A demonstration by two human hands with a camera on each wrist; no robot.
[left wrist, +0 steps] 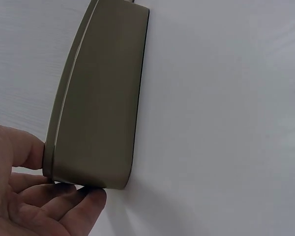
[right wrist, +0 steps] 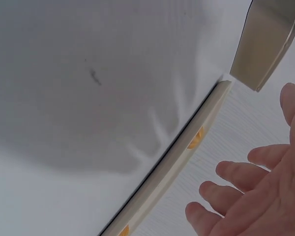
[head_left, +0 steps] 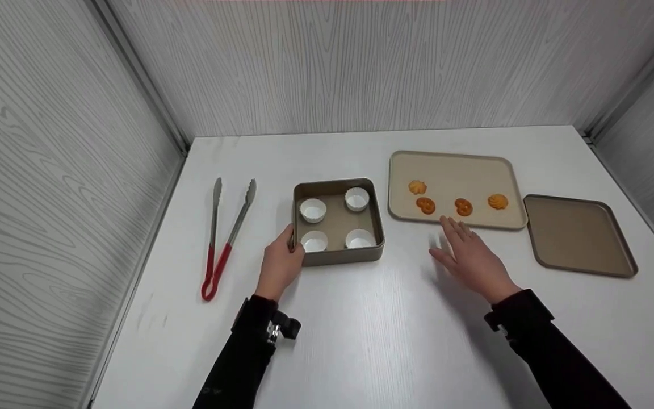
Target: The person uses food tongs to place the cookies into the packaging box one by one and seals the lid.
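Note:
My left hand (head_left: 281,260) grips the left side of a square brown baking pan (head_left: 335,222), near its front corner. In the left wrist view the thumb lies at the pan's rim and the fingers bend against its outer wall (left wrist: 98,98). Several white fluted baking cups (head_left: 313,211) stand inside the pan. My right hand (head_left: 477,262) hovers with straight fingers by the front edge of a beige tray (head_left: 452,167), holding nothing. Two pretzels (head_left: 463,207) and two swirled cookies (head_left: 497,201) lie on that tray.
Red-handled metal tongs (head_left: 222,264) lie spread on the white table (head_left: 361,324) at the left. A flat brown tray or lid (head_left: 582,236) sits at the right, close beside the beige tray. Wood-grain panels (head_left: 349,68) wall in the back and sides.

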